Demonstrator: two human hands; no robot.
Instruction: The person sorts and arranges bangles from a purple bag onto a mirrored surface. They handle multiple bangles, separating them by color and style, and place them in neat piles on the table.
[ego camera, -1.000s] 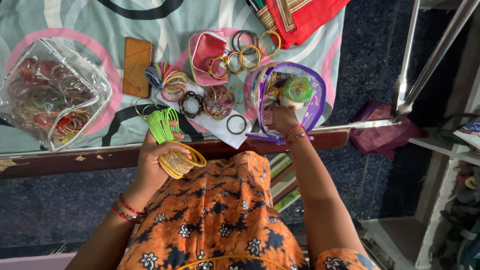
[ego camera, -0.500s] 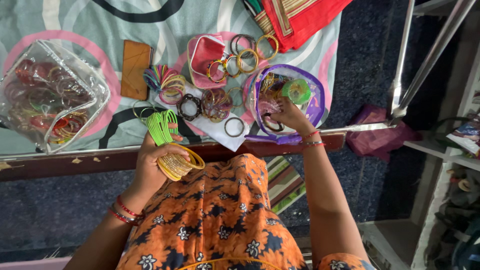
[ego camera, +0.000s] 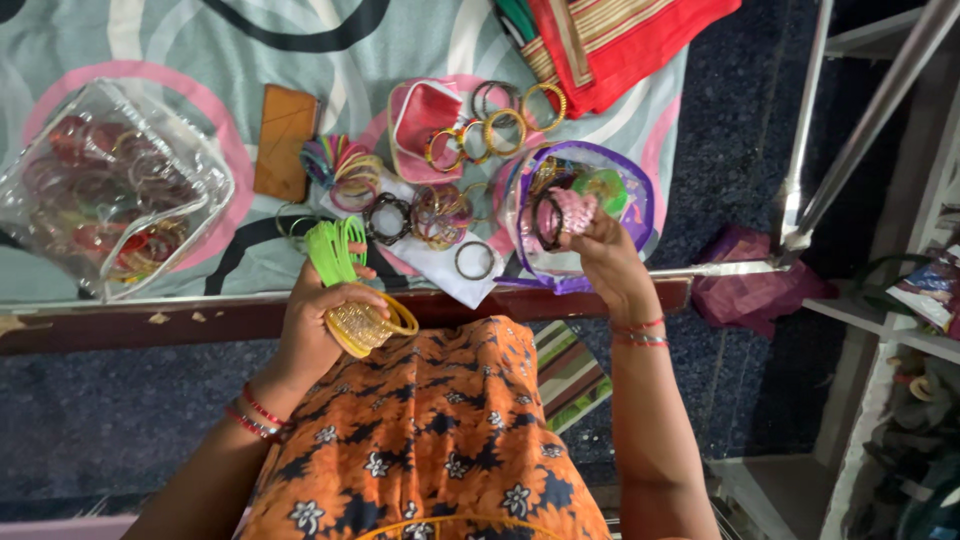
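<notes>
My left hand (ego camera: 318, 325) grips a stack of gold bangles (ego camera: 370, 325) together with a bunch of bright green bangles (ego camera: 335, 250), held near the bed's wooden edge. My right hand (ego camera: 600, 255) is raised over a clear purple-trimmed pouch (ego camera: 640, 190) and holds a set of pink glittery bangles (ego camera: 575, 208), with a dark bangle (ego camera: 545, 215) at its fingers. Green bangles (ego camera: 605, 188) lie inside that pouch. Between the hands, loose bangle sets (ego camera: 435, 215) rest on a white cloth (ego camera: 440, 268).
A clear zip bag (ego camera: 200, 160) full of mixed bangles lies at the left. A brown wallet (ego camera: 283, 140), a pink pouch (ego camera: 420, 115), gold bangles (ego camera: 500, 130) and red folded cloth (ego camera: 620, 40) sit on the patterned bedsheet (ego camera: 150, 50). A metal rack (ego camera: 860, 140) stands on the right.
My right hand reached into the purple-trimmed pouch and has now lifted pink glittery bangles out of it. The left hand stayed still with its gold and green bangles.
</notes>
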